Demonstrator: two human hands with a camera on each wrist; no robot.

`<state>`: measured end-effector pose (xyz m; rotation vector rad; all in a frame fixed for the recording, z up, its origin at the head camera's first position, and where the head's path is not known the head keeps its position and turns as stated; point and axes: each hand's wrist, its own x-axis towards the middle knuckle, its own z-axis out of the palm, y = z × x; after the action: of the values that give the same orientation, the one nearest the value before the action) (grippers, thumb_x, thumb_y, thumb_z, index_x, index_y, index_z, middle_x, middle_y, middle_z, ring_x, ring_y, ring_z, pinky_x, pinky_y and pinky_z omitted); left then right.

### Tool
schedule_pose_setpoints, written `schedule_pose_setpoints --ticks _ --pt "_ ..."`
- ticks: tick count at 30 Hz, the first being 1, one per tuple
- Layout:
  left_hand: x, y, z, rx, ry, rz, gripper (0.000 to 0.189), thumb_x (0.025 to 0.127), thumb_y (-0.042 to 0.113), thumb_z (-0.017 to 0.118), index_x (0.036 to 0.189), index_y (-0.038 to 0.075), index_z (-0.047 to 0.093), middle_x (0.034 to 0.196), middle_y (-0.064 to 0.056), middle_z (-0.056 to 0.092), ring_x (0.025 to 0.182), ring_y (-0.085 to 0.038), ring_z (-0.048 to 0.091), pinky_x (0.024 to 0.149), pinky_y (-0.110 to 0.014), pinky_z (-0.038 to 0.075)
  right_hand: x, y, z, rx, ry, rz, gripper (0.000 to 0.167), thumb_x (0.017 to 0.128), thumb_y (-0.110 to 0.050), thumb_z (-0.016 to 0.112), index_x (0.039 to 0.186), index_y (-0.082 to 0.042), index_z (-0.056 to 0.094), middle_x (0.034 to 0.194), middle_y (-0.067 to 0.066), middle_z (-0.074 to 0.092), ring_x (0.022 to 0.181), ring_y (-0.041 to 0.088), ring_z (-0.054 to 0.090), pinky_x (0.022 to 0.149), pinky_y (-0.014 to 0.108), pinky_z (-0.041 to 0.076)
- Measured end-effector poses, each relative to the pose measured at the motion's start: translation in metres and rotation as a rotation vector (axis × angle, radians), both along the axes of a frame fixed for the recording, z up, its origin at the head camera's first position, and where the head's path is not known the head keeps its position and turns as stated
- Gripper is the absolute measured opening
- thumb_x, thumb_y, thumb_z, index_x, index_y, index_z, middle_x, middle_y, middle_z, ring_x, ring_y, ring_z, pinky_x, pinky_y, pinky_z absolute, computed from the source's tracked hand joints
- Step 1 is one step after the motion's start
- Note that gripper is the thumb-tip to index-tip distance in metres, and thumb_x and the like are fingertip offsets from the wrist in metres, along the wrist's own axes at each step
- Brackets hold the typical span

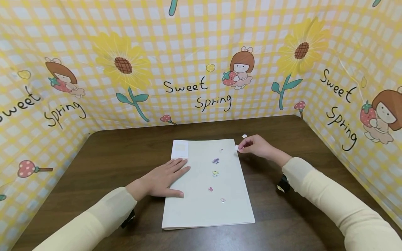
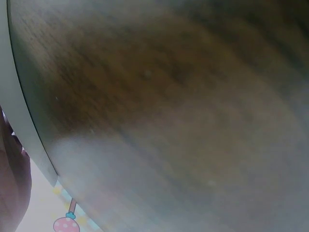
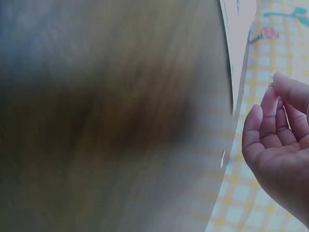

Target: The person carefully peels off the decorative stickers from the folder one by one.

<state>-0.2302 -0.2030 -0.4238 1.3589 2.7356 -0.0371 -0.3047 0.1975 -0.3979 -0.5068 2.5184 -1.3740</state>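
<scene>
left hand [image 1: 163, 177]: fingers spread on white booklet [image 1: 196, 211], grip loose | right hand [image 1: 255, 146]: pinching white scrap [image 1: 237, 148] by booklet's edge

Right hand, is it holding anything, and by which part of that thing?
The right hand pinches a small white scrap by one edge.

Dk brn tbl [image 1: 119, 153] w/ yel/wht checked cloth [image 1: 182, 52] behind & alongside.

Head view forward-down, wrist views close, all apparently sharing tabletop [image 1: 110, 157]
</scene>
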Motion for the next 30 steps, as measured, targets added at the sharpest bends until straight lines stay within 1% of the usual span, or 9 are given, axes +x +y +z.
schedule_pose_setpoints --ticks 3,6,7,11,16,20,23,27,30 --pt "0.0 0.0 0.0 -0.004 0.005 0.001 0.095 0.088 0.077 0.035 0.156 0.012 0.02 0.161 -0.013 0.013 0.147 -0.029 0.01 0.116 -0.043 0.012 -0.006 0.007 0.002 -0.018 -0.005 -0.026 0.015 0.087 -0.008 0.073 0.096 0.003 0.069 0.093 0.011 0.067 0.084 0.021 0.056 0.08 0.042 0.048" --pt "0.0 0.0 0.0 -0.002 0.003 0.004 0.096 0.088 0.077 0.035 0.156 0.012 0.02 0.161 -0.013 0.013 0.147 -0.029 0.01 0.116 -0.043 0.012 -0.012 0.014 0.002 -0.028 0.004 -0.041 0.019 0.088 -0.008 0.073 0.098 0.006 0.067 0.091 0.012 0.066 0.081 0.019 0.054 0.078 0.043 0.048" --pt "0.0 0.0 0.0 -0.001 0.001 0.007 0.096 0.088 0.077 0.035 0.156 0.012 0.02 0.161 -0.013 0.013 0.147 -0.029 0.01 0.116 -0.042 0.012 -0.016 0.017 0.0 -0.028 0.006 -0.05 0.02 0.088 -0.01 0.073 0.098 0.005 0.066 0.091 0.011 0.065 0.08 0.018 0.055 0.077 0.041 0.048" --pt "0.001 0.0 -0.001 0.001 -0.007 0.012 0.096 0.088 0.078 0.034 0.156 0.013 0.019 0.161 -0.013 0.012 0.147 -0.028 0.009 0.116 -0.043 0.012 -0.023 0.022 -0.001 -0.02 0.007 -0.076 0.02 0.089 -0.01 0.072 0.099 0.005 0.065 0.09 0.01 0.065 0.079 0.019 0.056 0.075 0.038 0.05" --pt "0.001 0.0 -0.001 0.01 -0.014 0.008 0.096 0.088 0.077 0.036 0.156 0.012 0.02 0.161 -0.013 0.012 0.147 -0.029 0.009 0.116 -0.043 0.012 -0.033 0.029 -0.003 -0.032 -0.021 -0.11 0.02 0.089 -0.007 0.071 0.102 0.006 0.063 0.089 0.008 0.063 0.078 0.017 0.056 0.076 0.035 0.051" --pt "0.002 0.0 0.0 0.018 -0.003 -0.003 0.095 0.088 0.076 0.037 0.156 0.011 0.022 0.16 -0.014 0.014 0.146 -0.03 0.011 0.116 -0.045 0.014 -0.042 0.035 -0.005 -0.055 -0.024 -0.14 0.022 0.089 -0.005 0.071 0.103 0.009 0.062 0.086 0.006 0.062 0.077 0.014 0.056 0.074 0.031 0.052" --pt "0.001 -0.001 0.0 0.021 0.006 -0.013 0.095 0.089 0.075 0.038 0.155 0.01 0.023 0.16 -0.015 0.015 0.146 -0.031 0.013 0.115 -0.046 0.015 -0.048 0.039 -0.007 -0.071 -0.024 -0.181 0.022 0.088 -0.005 0.071 0.103 0.009 0.062 0.084 0.004 0.063 0.074 0.011 0.057 0.07 0.027 0.051" --pt "0.001 0.0 0.001 0.025 0.014 -0.022 0.094 0.089 0.075 0.039 0.155 0.009 0.023 0.16 -0.016 0.016 0.146 -0.032 0.014 0.115 -0.046 0.016 -0.054 0.043 -0.01 -0.081 -0.027 -0.213 0.025 0.089 -0.006 0.071 0.106 0.01 0.062 0.087 0.003 0.063 0.075 0.01 0.057 0.069 0.024 0.049" --pt "0.001 -0.001 0.001 0.024 0.02 -0.021 0.094 0.089 0.075 0.039 0.155 0.009 0.024 0.159 -0.016 0.017 0.146 -0.032 0.014 0.115 -0.047 0.017 -0.058 0.046 -0.011 -0.075 -0.029 -0.224 0.027 0.09 -0.007 0.07 0.108 0.01 0.061 0.089 0.004 0.063 0.076 0.009 0.056 0.07 0.025 0.05"
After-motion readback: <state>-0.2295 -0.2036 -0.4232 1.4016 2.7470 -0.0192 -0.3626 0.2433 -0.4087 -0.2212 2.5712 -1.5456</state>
